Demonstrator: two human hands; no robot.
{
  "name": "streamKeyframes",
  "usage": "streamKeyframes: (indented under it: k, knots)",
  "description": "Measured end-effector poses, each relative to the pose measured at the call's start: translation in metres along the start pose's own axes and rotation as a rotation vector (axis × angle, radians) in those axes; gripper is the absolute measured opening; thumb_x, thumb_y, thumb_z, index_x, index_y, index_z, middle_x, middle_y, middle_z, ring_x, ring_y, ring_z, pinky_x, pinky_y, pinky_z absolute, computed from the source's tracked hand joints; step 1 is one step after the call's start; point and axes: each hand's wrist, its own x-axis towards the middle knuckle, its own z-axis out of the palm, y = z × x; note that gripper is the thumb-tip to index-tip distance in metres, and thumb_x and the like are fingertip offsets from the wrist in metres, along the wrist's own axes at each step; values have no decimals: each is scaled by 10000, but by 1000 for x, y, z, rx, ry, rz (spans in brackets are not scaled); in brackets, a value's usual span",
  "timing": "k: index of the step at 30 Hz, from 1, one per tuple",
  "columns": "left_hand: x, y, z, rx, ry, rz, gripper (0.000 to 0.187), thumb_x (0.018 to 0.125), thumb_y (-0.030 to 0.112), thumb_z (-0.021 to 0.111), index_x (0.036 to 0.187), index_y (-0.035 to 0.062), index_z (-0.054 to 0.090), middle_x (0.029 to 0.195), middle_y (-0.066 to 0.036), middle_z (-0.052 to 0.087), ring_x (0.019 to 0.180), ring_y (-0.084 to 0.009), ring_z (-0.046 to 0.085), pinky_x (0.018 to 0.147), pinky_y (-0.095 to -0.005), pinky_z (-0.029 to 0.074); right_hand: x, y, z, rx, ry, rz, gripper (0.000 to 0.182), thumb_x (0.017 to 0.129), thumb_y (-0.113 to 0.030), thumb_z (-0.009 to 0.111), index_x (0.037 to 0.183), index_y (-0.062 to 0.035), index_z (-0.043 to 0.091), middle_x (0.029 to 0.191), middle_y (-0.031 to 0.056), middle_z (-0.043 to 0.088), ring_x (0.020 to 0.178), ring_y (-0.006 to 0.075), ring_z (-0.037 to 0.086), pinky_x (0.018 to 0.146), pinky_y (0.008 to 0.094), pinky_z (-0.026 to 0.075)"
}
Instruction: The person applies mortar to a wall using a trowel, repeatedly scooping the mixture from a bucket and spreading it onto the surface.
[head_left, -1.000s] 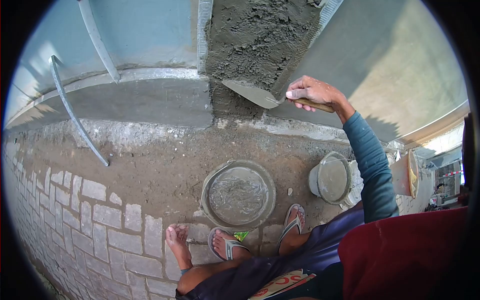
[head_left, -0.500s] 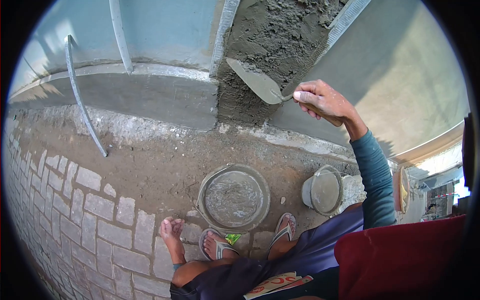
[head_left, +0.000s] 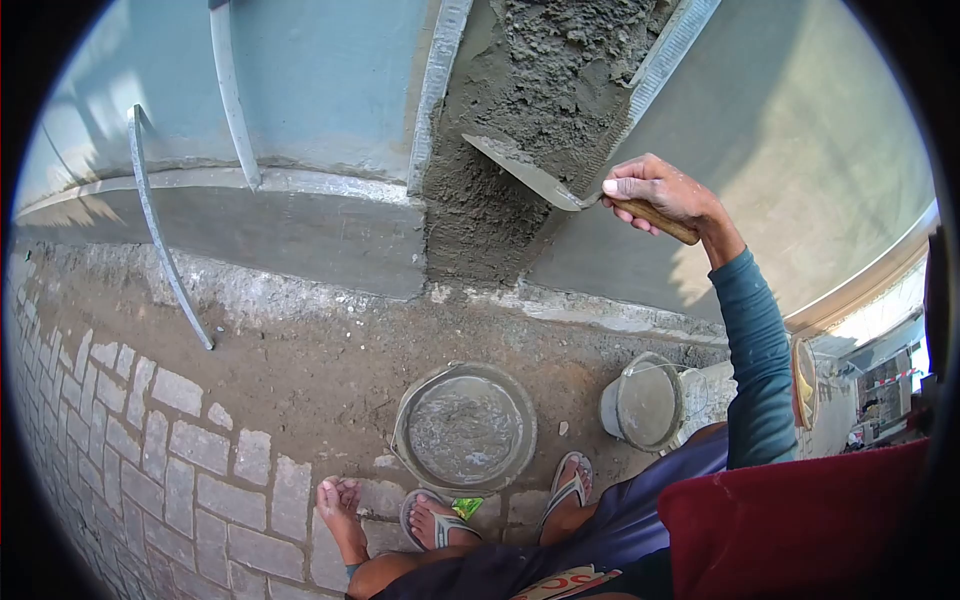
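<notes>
My right hand (head_left: 655, 195) is wrapped around the wooden handle of a trowel (head_left: 540, 180). The trowel's blade points up and left, tilted, with some grey mortar along its upper edge. Its blade lies over a strip of rough wet mortar (head_left: 560, 70) on the wall, between two pale straight battens, the left batten (head_left: 437, 90) and the right batten (head_left: 672, 62). Low at the left, my left hand (head_left: 342, 510) rests near my knee with its fingers curled and nothing visible in it. A wide tub (head_left: 400, 425) of wet mortar stands before my feet.
A bucket (head_left: 612, 410) with grey contents stands right of the tub. Two long strips lean on the wall at the left, a grey strip (head_left: 160, 215) and a white strip (head_left: 232, 105). Paving blocks (head_left: 225, 455) cover the ground at the left; a green wrapper (head_left: 465, 507) lies between my feet.
The trowel has turned, so its blade shows more edge-on, and its handle has come into view below my fingers. My view has shifted slightly upward; my left hand stays by the knee.
</notes>
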Motion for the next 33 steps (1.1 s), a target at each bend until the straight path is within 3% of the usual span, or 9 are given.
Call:
streamKeyframes:
  k: [7,9,12,17,19,23,26,29,33]
  knots:
    - [-3,3,21,13,-64,-18,370,1010,445,493,1076,86,551,934,-70,650,859,-196,654,793,-325,505,-46,-20,-22,-120,160,-68,348,969,-351,580,890,-19,648,618,-15,534,490,61,493,441,223,398]
    - [-6,3,28,18,-93,-41,370,1009,447,493,1084,89,553,949,-69,654,877,-194,653,797,-327,498,-60,-19,-9,-417,266,-199,366,952,-361,589,928,-1,650,637,5,526,536,88,499,488,254,412]
    - [-11,-1,42,55,-250,-112,420,994,479,500,1147,91,549,991,-65,652,955,-189,637,841,-342,479,-79,5,37,-521,290,-304,305,925,-290,614,1016,0,604,718,80,536,642,168,550,555,317,442]
    - [-24,-2,58,114,-395,-191,481,985,482,514,1244,76,519,1071,-65,625,1019,-170,588,903,-379,459,-76,78,167,-548,-67,-297,327,873,-188,663,1109,-20,511,797,160,584,744,304,632,581,389,484]
    - [-34,-5,60,134,-387,-218,473,986,462,527,1247,67,515,1080,-66,618,1015,-162,581,904,-369,461,-67,96,196,-1029,-247,-415,370,821,-133,670,1121,-26,481,826,173,617,803,368,646,628,427,523]
    - [-46,-9,69,127,-495,-199,421,977,329,595,1272,50,484,1104,-63,604,1037,-150,570,888,-316,481,-40,91,218,-1124,-253,-449,285,745,-71,665,996,35,584,805,175,626,733,340,678,614,409,551]
    - [-63,-16,83,115,-521,-240,397,971,231,616,1289,47,468,1113,-63,603,1053,-151,571,888,-318,497,-19,117,267,-1099,-304,-594,167,834,-107,602,951,12,594,833,148,623,704,335,666,634,423,542]
    - [-64,-28,89,189,-535,-171,345,969,141,610,1268,42,470,1121,-76,617,1031,-159,598,889,-324,519,-42,130,310,-1217,-418,-535,199,797,-107,611,939,32,608,795,153,624,705,335,670,627,407,546]
    - [-73,-25,99,158,-472,-157,282,970,102,588,1222,36,478,1122,-86,632,974,-151,631,770,-279,565,-66,127,249,-842,-470,-708,214,817,-123,606,959,37,604,735,148,609,732,335,669,636,404,542]
